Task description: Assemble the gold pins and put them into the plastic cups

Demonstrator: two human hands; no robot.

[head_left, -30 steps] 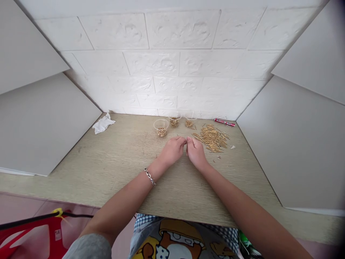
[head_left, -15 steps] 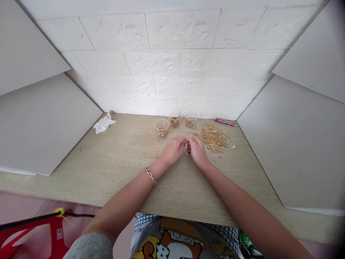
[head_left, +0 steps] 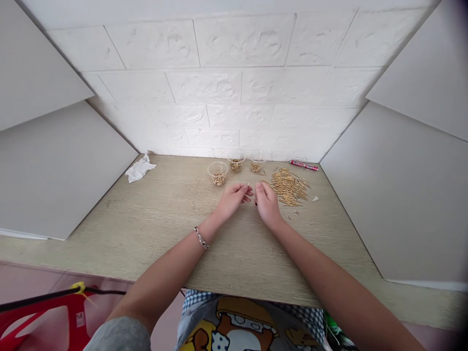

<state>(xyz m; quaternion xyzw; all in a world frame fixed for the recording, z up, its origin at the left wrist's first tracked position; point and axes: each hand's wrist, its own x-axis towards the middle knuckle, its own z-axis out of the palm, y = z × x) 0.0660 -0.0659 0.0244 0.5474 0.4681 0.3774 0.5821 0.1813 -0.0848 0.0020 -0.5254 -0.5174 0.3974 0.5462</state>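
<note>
My left hand (head_left: 233,198) rests on the wooden table (head_left: 164,214), fingers pinched on a small gold pin that sticks up at its fingertips. My right hand (head_left: 265,202) lies just to the right of it, fingers curled down; what they hold is hidden. A heap of thin gold pins (head_left: 287,187) is spread right of my right hand. Behind my hands stand three small clear cups with gold bits in them: a left cup (head_left: 218,172), a middle cup (head_left: 236,164) and a right cup (head_left: 257,165).
A crumpled white tissue (head_left: 139,168) lies at the back left. A red pen-like stick (head_left: 304,165) lies by the back wall at right. White panels close in both sides. A red object (head_left: 44,317) sits below the table's front edge at left.
My hands, which touched at the fingertips, have drawn slightly apart. My left hand now holds a gold pin up at its fingertips.
</note>
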